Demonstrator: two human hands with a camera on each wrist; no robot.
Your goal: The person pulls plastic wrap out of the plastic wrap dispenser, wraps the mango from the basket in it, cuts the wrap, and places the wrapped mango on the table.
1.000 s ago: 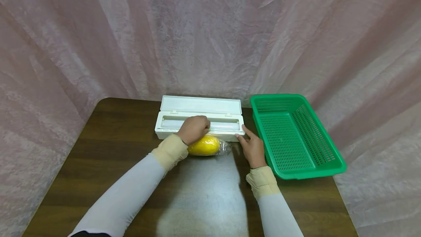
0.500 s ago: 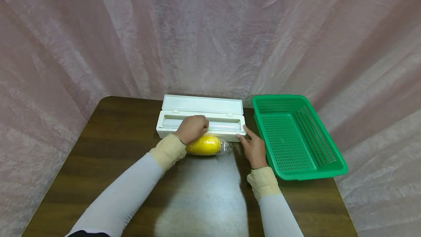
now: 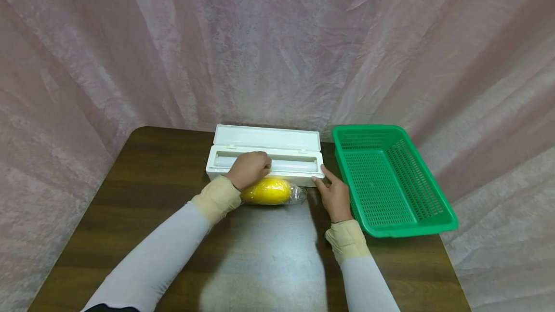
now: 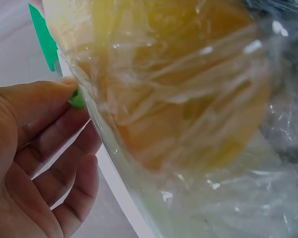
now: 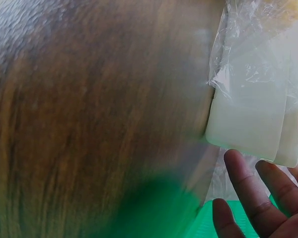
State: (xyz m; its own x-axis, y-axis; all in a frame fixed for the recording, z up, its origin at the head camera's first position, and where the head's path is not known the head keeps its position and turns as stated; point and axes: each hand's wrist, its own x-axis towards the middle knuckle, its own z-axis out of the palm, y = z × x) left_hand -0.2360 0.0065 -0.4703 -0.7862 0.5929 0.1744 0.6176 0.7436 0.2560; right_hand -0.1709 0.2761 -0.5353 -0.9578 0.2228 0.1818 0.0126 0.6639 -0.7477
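My left hand (image 3: 248, 171) pinches a small green tab (image 4: 77, 100) between thumb and forefinger, over the front edge of a white cling film dispenser (image 3: 212, 175). The dispenser's lid (image 3: 266, 137) is raised, and a pale roll (image 3: 295, 165) lies inside. In front of the box, partly behind my left wrist, is a smooth yellow oblong thing (image 3: 270, 190) wrapped in clear film (image 3: 297, 194); its kind cannot be told. My right hand (image 3: 335, 196) rests against the dispenser's right end, its fingers (image 5: 246, 191) extended, the thumb at the front corner.
A green plastic basket (image 3: 433, 187) with perforated sides stands on the right, close beside my right hand. The dark wooden table (image 3: 156, 182) carries everything. A pinkish curtain (image 3: 277, 52) hangs behind the table.
My left hand has slid a little leftward along the dispenser's front edge, uncovering more of the roll. The right hand keeps its place at the box's right end.
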